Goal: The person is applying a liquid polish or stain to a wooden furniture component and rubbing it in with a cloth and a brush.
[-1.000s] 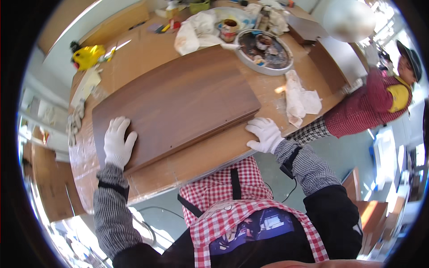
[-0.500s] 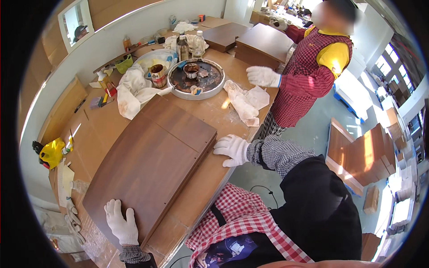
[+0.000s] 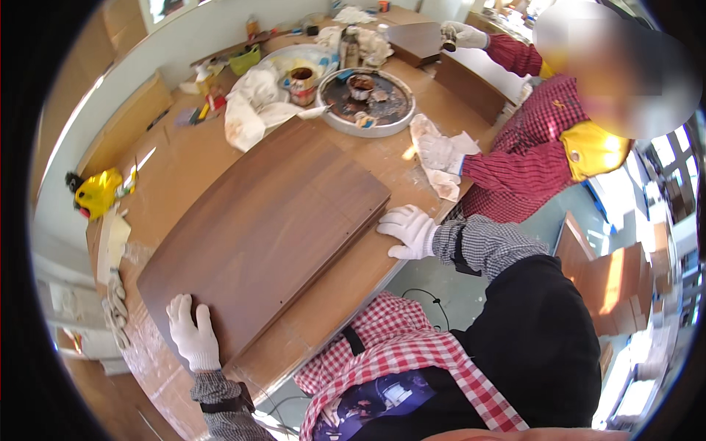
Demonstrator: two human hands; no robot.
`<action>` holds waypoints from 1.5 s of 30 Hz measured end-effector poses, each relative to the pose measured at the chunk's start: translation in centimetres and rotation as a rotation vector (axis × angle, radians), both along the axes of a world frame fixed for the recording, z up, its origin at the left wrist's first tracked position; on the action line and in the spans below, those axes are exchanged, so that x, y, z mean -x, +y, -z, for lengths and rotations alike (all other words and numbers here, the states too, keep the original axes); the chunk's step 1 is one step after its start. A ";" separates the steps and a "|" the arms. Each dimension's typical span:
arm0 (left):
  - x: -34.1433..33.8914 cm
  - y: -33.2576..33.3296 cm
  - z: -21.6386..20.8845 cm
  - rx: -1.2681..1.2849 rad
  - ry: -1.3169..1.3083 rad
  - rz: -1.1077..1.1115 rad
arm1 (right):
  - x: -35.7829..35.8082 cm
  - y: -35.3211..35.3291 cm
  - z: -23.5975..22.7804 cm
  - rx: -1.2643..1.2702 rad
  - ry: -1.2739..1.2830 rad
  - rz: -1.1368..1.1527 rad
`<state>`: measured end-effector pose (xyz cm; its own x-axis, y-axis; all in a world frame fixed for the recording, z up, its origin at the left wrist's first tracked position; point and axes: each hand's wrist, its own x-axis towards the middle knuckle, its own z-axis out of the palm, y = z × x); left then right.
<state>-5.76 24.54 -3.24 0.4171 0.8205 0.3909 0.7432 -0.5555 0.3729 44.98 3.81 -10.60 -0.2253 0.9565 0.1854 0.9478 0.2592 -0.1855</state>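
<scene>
Board (image 3: 265,228), brown with a curved far edge, lies aslant on the table (image 3: 184,165) in the middle of the frame. The left hand (image 3: 194,336), white-gloved, rests flat on its lower-left end, thumb set apart from the fingers, gripping nothing. The right hand (image 3: 410,232), gloved likewise, sits by the board's right corner, just right of centre, fingers spread toward the front edge; whether the fingertips touch that edge is hard to tell from this view. I judge the step in hand to be steadying or positioning the board, since neither hand holds a tool. Moving it from here would call for fingers curled around the edges at both ends. At upper right, a co-worker's gloved hand (image 3: 441,153) is over a crumpled cloth (image 3: 443,184), near a round tray (image 3: 368,131), so swinging that end would call for care.
</scene>
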 end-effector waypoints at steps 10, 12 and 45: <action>2.0 -0.6 1.1 0.029 0.010 -0.285 | 0.8 0.1 0.6 -0.012 0.049 0.006; 2.1 -0.5 1.1 0.031 -0.002 -0.280 | 0.6 0.0 0.5 -0.009 0.048 0.001; 1.2 -0.8 -0.1 -0.038 -0.064 -0.258 | 3.6 -0.2 0.6 -0.131 0.049 0.235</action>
